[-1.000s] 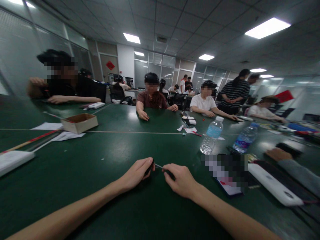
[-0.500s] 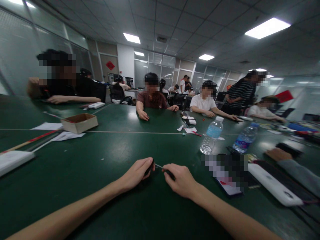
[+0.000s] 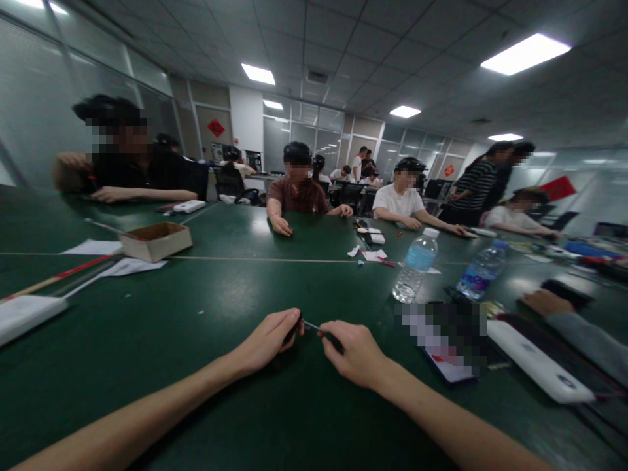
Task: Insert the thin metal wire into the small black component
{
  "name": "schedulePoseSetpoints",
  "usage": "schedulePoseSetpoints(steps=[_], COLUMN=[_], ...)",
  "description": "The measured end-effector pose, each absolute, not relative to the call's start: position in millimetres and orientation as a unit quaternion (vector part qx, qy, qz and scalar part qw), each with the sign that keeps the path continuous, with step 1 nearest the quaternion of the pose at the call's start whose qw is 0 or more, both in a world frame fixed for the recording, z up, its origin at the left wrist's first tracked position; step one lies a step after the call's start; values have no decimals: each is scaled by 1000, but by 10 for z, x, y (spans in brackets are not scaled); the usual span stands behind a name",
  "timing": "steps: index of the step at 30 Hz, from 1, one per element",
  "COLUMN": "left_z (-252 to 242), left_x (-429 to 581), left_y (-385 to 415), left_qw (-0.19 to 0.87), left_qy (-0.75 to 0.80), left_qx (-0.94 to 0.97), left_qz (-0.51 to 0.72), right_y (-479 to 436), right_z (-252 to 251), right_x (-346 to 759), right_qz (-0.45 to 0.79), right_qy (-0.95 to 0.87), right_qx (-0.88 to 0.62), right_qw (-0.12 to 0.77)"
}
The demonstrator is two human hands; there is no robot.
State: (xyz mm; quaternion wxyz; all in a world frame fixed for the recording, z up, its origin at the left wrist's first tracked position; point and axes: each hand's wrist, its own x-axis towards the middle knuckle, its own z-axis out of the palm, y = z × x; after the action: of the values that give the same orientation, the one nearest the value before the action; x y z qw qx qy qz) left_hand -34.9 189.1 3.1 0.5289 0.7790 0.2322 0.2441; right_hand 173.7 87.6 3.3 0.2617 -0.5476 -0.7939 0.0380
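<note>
Both my hands rest on the dark green table [image 3: 206,327], close together near its front edge. My left hand [image 3: 267,340] is closed in a pinch on the left end of a thin dark pen-like tool [image 3: 311,326]. My right hand [image 3: 356,353] is closed on the right end of the same thin tool, fingers curled around it. A short silvery part of it shows between the two hands. What the tool is exactly is too small to tell.
Two water bottles [image 3: 415,265] [image 3: 481,271] stand right of centre. A white flat device [image 3: 537,369] and dark items lie at the right. A cardboard box [image 3: 156,240] and papers sit at the left. Several people sit around the table's far side.
My hands have not moved. A standing person in a striped top at the back right has shifted further right.
</note>
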Motion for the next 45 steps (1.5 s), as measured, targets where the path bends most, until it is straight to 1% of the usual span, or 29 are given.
schedulePoseSetpoints(steps=[37, 45], left_z=[48, 50], left_x=[-349, -350], left_y=[1871, 1869], left_qw=[494, 501], left_qy=[240, 243], left_qx=[801, 796], left_qz=[239, 237], right_y=[869, 874], right_z=[61, 46], right_x=[1729, 1735], right_qz=[34, 34], right_qy=[-796, -796], right_qx=[-548, -547], right_qw=[257, 258])
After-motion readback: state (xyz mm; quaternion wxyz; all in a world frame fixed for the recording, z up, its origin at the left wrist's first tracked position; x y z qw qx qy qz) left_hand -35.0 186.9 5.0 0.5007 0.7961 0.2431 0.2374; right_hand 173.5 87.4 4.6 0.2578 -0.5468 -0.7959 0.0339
